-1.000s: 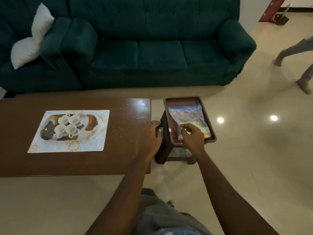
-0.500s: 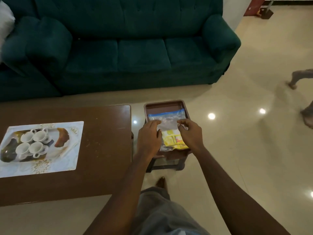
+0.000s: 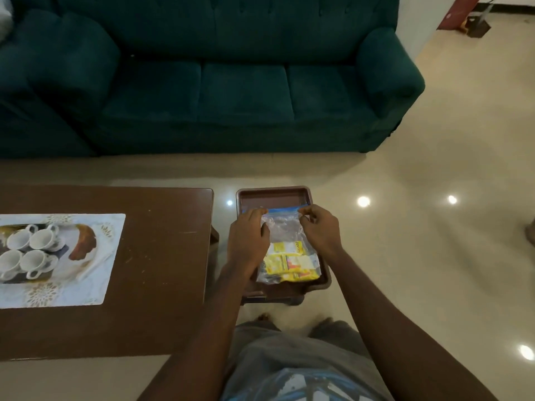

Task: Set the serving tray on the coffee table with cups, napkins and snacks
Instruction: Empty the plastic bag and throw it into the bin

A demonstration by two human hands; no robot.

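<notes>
Head view, change: half a second back both hands lay flat over the middle of the zip bag; now they have slid to its far edge, taken here as readying to open the bag for the snacks
Left hand: fingers curled shut onto the left end of the bag's blue zip strip, palm resting on the plastic
Right hand: thumb and fingertips pinched shut on the right end of that strip
Zip bag: clear, crinkled plastic lying flat inside the tray, blue closure toward the sofa; yellow and white snack packets bunched at the end nearest the person; whether the seal is parted yet, cannot tell
Serving tray: brown, raised rim, sitting on a low dark stand just right of the coffee table, not on it; its far end bare
Coffee table: dark brown wood, left of the tray, apart from it
Placemat: on the table, well left of the tray, with four white cups clustered on it; whether real or printed, cannot tell
Sofa: dark green, beyond the tray
Task standing: early; tray not yet on the table, napkins not seen
</notes>
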